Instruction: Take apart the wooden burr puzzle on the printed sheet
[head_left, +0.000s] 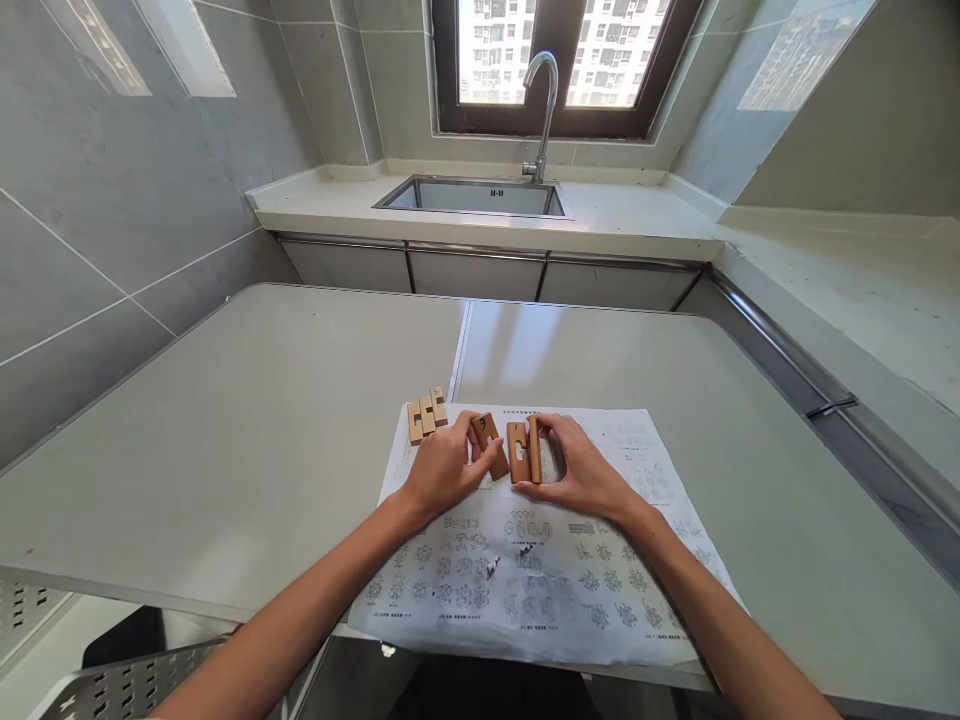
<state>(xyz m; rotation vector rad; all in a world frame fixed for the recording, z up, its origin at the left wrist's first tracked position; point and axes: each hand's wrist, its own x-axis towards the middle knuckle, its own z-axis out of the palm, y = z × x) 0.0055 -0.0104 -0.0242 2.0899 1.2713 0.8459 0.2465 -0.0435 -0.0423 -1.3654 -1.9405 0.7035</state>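
Observation:
My left hand (pixel 455 462) grips a notched wooden puzzle piece (pixel 491 446) with a dark mark near its top, tilted between thumb and fingers. Just to the right, my right hand (pixel 564 462) is closed on a wooden puzzle piece (pixel 535 450) standing on edge. Beside that one, another notched puzzle piece (pixel 517 452) faces up, touching or nearly touching it; whether my right fingers hold it too I cannot tell. Several lighter wooden pieces (pixel 426 416) lie together beyond my left hand. Under both hands is a large printed paper sheet (pixel 555 620) covered with small assembly diagrams.
The sheet lies on a pale table (pixel 247 420) with a seam down its middle, and the paper has small torn spots. Past the table's far edge are a counter with a sink (pixel 480 197) and a faucet (pixel 546 110). A perforated chair (pixel 127 685) stands at lower left.

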